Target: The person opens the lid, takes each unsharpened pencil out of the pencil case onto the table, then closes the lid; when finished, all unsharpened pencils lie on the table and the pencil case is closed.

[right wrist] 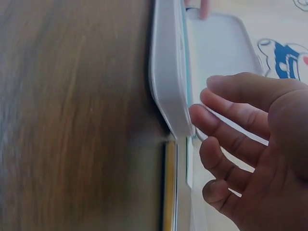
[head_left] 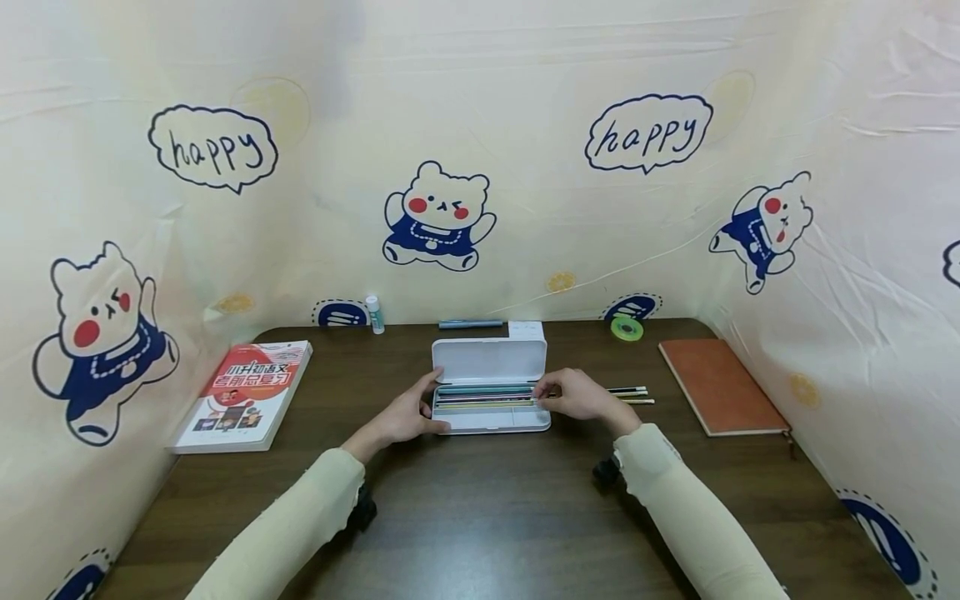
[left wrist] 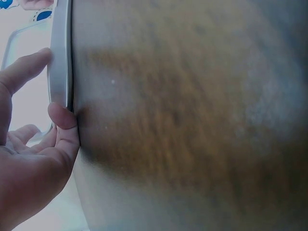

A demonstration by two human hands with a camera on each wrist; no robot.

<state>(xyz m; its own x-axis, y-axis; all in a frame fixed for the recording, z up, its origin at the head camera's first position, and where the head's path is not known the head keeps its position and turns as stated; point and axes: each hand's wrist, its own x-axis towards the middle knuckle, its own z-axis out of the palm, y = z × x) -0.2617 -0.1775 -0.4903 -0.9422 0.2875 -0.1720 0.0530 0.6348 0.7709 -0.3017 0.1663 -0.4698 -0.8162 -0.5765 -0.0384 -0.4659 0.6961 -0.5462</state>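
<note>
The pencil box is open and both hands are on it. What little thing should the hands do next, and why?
Probably the right hand should pick up one of the loose pencils lying on the table beside it. The pencil case stands open with its lid up, pencils already lined up inside, and the left hand steadies its other end.

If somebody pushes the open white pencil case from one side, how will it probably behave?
The pencil case looks like hard, smooth plastic, so it would likely slide stiffly on the table rather than bend. Its raised lid might swing or tip it backward. The pencils lying inside could roll or rattle.
</note>
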